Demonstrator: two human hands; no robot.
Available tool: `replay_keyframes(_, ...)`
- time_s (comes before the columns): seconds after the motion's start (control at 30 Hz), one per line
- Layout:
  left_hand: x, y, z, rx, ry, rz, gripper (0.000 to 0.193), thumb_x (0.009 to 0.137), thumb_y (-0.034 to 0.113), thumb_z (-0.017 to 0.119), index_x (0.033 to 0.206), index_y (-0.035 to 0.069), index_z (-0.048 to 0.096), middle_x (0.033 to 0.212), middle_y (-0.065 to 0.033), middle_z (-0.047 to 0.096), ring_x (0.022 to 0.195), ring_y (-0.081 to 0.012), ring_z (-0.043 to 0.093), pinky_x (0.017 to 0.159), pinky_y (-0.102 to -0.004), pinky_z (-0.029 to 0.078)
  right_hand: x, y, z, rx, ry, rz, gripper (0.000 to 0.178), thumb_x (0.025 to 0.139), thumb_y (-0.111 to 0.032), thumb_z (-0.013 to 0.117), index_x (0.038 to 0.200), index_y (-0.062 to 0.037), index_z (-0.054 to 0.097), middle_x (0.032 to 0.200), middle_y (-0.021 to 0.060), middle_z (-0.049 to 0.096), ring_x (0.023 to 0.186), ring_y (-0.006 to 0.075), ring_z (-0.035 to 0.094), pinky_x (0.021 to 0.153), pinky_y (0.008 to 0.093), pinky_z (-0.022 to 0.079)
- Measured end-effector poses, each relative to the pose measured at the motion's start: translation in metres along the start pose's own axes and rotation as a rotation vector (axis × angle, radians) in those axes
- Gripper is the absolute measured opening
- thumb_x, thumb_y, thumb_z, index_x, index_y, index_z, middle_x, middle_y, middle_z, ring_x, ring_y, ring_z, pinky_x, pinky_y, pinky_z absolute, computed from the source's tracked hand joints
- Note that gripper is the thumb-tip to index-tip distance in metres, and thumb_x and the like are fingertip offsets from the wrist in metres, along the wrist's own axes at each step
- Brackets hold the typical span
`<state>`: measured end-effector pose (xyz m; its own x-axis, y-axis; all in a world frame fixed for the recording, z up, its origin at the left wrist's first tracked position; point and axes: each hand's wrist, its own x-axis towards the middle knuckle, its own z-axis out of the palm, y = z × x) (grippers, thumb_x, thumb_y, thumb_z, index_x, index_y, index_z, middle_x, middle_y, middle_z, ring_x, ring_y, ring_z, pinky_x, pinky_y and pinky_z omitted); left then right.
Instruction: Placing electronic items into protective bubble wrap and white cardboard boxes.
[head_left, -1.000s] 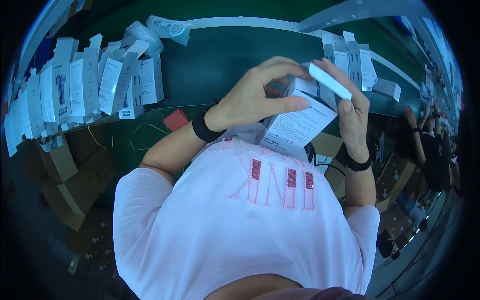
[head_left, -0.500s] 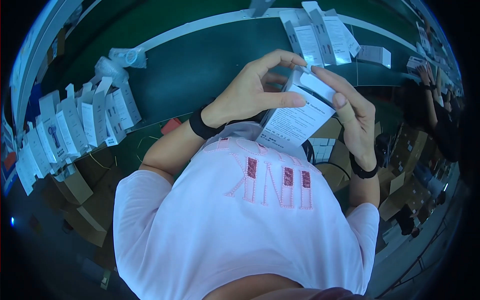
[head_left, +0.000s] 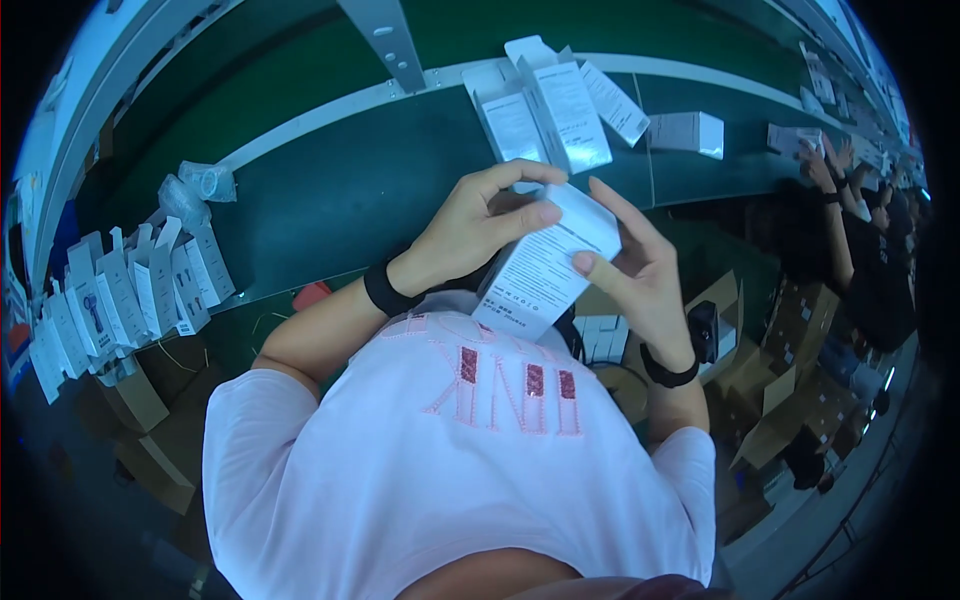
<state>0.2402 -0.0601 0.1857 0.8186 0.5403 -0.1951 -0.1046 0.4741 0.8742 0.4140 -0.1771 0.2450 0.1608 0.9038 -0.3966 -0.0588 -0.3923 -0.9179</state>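
A small white carton (head_left: 545, 262) with printed text on its face is tilted in front of my chest, its lower end close to my shirt. My left hand (head_left: 455, 225) grips its upper left, thumb on the printed face and fingers round the far edge. On the other side, my right hand (head_left: 645, 280) has its thumb against the face near the right edge, with the index finger up by the top corner. The carton's top flap looks folded down. Its contents cannot be seen.
Several upright white cartons (head_left: 130, 290) stand at the left, beside clear-wrapped items (head_left: 207, 182). Open cartons (head_left: 560, 112) and a lying carton (head_left: 685, 132) rest on the green table (head_left: 330, 165). Brown boxes (head_left: 150, 455) sit below. A co-worker's hands (head_left: 822, 165) are far right.
The carton's top flap was partly raised and now lies down flush. My hands and the carton appear lower and further left, and the whole view has shifted.
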Motion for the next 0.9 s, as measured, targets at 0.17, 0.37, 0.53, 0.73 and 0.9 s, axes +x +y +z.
replay_keyframes(0.17, 0.103, -0.033, -0.033, 0.395, 0.281, -0.046, 0.101, 0.071, 0.063, 0.068, 0.134, -0.009, 0.037, 0.129, -0.0278, 0.049, 0.12, -0.0365, 0.05, 0.106, -0.04, 0.033, 0.032, -0.008, -0.102, -0.471, 0.586, -0.455, 0.047, 0.082, -0.012, 0.072, 0.125, -0.001, 0.057, 0.122, 0.0115, 0.056, 0.11, 0.0193, 0.054, 0.094, 0.0322, 0.044)
replay_keyframes(0.37, 0.199, -0.073, 0.015, 0.924, 0.708, -0.222, 0.135, 0.062, 0.041, 0.083, 0.142, -0.007, -0.015, 0.143, -0.0353, 0.012, 0.133, -0.0446, 0.018, 0.11, -0.0439, 0.024, 0.162, 0.0, -0.259, -1.099, 1.174, -0.556, 0.084, 0.068, -0.043, 0.079, 0.135, -0.0037, 0.046, 0.117, 0.0275, 0.045, 0.112, 0.0381, 0.045, 0.095, 0.0433, 0.039)
replay_keyframes(0.53, 0.177, -0.078, -0.001, 0.754, 0.689, 0.144, 0.129, 0.062, 0.023, 0.081, 0.142, -0.007, -0.015, 0.143, -0.0338, 0.017, 0.133, -0.043, 0.024, 0.111, -0.0426, 0.025, 0.244, 0.09, -0.321, -0.945, 0.937, -0.119, 0.09, 0.065, -0.038, 0.077, 0.138, -0.0025, 0.038, 0.127, 0.0358, 0.037, 0.114, 0.0486, 0.043, 0.099, 0.0421, 0.038)
replay_keyframes(0.73, 0.047, -0.019, -0.021, 1.014, 0.412, 0.58, 0.125, 0.06, 0.023, 0.082, 0.148, 0.001, -0.004, 0.144, -0.0337, 0.022, 0.131, -0.0453, 0.033, 0.106, -0.0436, 0.033, 0.225, 0.117, -0.407, -1.147, 0.757, 0.073, 0.097, 0.067, -0.055, 0.076, 0.132, 0.0096, 0.043, 0.129, 0.0307, 0.049, 0.122, 0.0374, 0.049, 0.1, 0.0409, 0.039)
replay_keyframes(0.9, -0.04, -0.013, -0.075, 1.081, 0.261, 0.847, 0.115, 0.061, 0.019, 0.081, 0.149, 0.012, 0.006, 0.142, -0.0247, 0.035, 0.126, -0.0437, 0.041, 0.102, -0.043, 0.039, 0.201, 0.05, -0.329, -1.154, 0.575, -0.315, 0.08, 0.08, -0.041, 0.071, 0.135, 0.0086, 0.04, 0.133, 0.0295, 0.046, 0.124, 0.0345, 0.046, 0.101, 0.0372, 0.037)
